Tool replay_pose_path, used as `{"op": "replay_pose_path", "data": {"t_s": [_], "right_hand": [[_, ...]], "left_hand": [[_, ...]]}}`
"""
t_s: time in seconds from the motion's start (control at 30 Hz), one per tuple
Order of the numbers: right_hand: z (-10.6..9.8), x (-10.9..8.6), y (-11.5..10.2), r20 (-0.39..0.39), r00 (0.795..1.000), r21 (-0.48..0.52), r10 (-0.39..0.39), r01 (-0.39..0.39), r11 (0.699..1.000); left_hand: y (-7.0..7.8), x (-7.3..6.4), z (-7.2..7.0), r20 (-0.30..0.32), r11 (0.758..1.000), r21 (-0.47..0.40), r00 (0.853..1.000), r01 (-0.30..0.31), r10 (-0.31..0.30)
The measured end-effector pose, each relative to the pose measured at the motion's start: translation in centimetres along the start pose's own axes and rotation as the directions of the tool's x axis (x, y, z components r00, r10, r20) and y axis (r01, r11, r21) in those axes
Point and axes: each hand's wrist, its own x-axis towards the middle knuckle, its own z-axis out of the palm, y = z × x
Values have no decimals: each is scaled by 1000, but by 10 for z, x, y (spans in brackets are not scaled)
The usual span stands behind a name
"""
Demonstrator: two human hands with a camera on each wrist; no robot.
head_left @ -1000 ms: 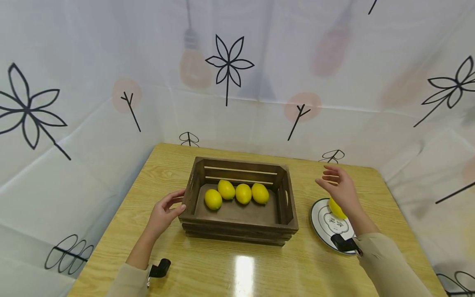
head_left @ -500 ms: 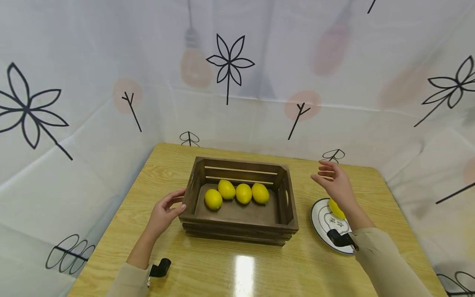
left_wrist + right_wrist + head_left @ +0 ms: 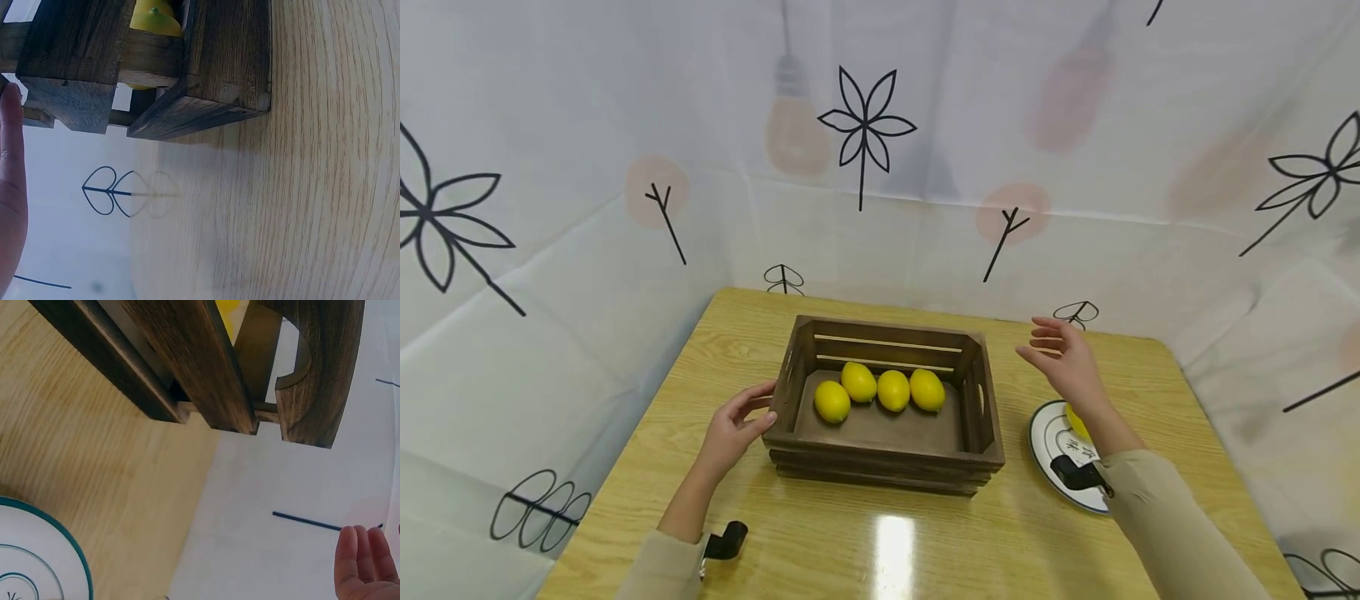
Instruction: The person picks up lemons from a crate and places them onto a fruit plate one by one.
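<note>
Lemons [image 3: 893, 392] sit in a wooden crate [image 3: 880, 463] touched by the left hand [image 3: 730, 429]; the right hand [image 3: 1067, 362] hovers near a plate [image 3: 1047, 442] with illegible characters [image 3: 1071, 445], both thumbs apart from fingers.

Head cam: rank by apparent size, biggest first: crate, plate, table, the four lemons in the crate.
1. Table
2. Crate
3. Plate, partly hidden by the right arm
4. Lemons: the four look alike, so not ranked among themselves

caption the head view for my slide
Left hand touching a brown rectangular wooden crate of four oval yellow lemons; right hand hovering beside it.
</note>
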Motion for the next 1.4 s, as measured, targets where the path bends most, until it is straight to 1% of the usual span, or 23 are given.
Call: {"op": "replay_pose_path", "data": {"t_s": [0.4,0.67,0.87,1.07,1.4], "right_hand": [[6,8,-13,20,1000,28,-8,8,1000],[7,12,-21,28,1000,41,-4,3,999],[8,16,-28,29,999,53,-33,32,998],[10,20,-36,27,999,49,-47,46,998],[18,30,-44,30,996,82,-80,77,994]], "left_hand": [[3,0,1,-5,1000,3,1000,8,-8],[1,0,1,-10,1000,2,1000,14,-14],[0,-1,1,-15,1000,12,1000,18,-18],[-1,-1,1,-11,1000,6,1000,14,-14],[-2,-1,1,-11,1000,-1,1000,8,-8]]}}
